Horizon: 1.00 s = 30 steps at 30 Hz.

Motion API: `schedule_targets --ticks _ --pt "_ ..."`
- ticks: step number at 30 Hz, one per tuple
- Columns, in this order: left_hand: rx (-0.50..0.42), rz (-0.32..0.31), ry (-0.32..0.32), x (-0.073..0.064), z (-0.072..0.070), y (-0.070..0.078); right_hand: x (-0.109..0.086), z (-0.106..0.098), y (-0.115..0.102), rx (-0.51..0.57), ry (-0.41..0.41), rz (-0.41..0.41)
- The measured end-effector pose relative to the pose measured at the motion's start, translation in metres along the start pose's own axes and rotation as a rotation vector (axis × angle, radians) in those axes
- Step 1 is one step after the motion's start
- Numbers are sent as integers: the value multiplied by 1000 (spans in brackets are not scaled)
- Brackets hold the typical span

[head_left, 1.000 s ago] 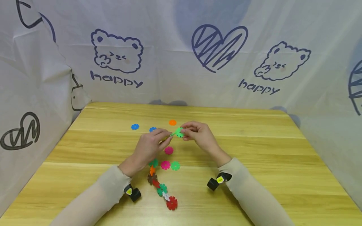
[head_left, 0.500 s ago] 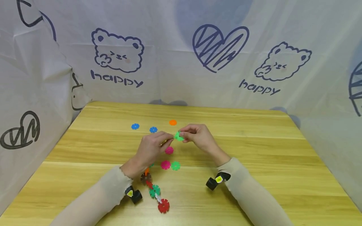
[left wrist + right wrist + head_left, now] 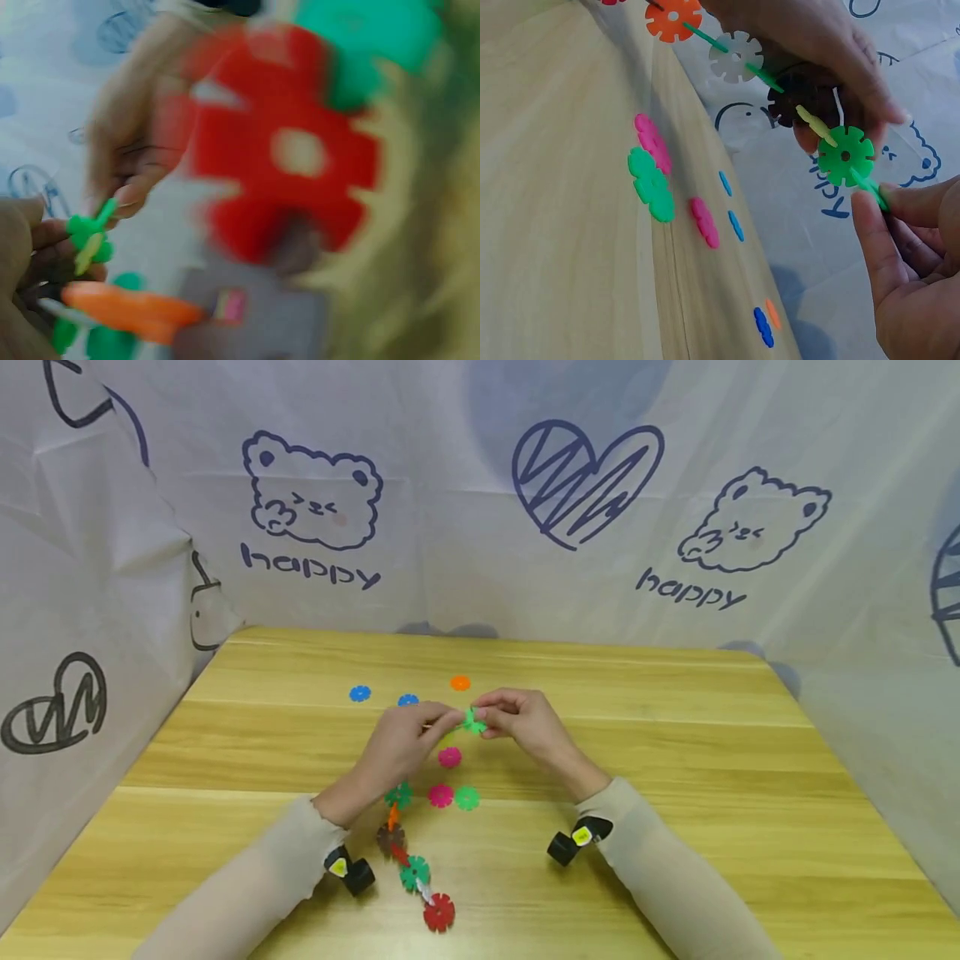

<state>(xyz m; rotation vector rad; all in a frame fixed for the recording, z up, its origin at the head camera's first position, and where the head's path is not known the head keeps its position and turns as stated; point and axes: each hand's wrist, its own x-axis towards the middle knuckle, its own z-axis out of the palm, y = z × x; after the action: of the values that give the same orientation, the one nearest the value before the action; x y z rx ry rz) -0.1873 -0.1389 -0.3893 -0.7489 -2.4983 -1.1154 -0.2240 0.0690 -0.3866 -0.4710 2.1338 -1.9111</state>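
Observation:
My left hand (image 3: 405,735) pinches the upper end of a chain of interlocked, notched plastic snowflake discs. From under that hand the chain hangs toward the front, past a teal disc (image 3: 414,873) to a red disc (image 3: 439,912) at its lower end. Beside the left fingers, a green snowflake disc (image 3: 846,156) follows a yellow one (image 3: 816,125) in the right wrist view. My right hand (image 3: 528,727) pinches another green disc (image 3: 870,189), seen edge-on and meeting the first green disc. The left wrist view is blurred by a red disc (image 3: 300,142) close to the camera.
Loose discs lie on the wooden table (image 3: 675,760): blue ones (image 3: 360,693) and an orange one (image 3: 461,683) farther back, pink (image 3: 441,796) and green (image 3: 467,798) ones nearer. A white cloth with drawings (image 3: 465,527) stands behind the table.
Both hands have lowered slightly and drawn closer together at the green discs. The hanging chain has swung left, then slightly back right.

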Motion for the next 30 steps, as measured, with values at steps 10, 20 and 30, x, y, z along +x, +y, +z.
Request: schedule_targets --ticks 10,20,30 --pt "-493 -458 -266 11 -16 -26 2 4 1 38 -8 7" --pt "-648 -508 -378 25 -7 -32 3 5 1 89 16 -11" --pt "-924 -649 -298 23 -12 -39 -6 -9 6 -370 -186 37"
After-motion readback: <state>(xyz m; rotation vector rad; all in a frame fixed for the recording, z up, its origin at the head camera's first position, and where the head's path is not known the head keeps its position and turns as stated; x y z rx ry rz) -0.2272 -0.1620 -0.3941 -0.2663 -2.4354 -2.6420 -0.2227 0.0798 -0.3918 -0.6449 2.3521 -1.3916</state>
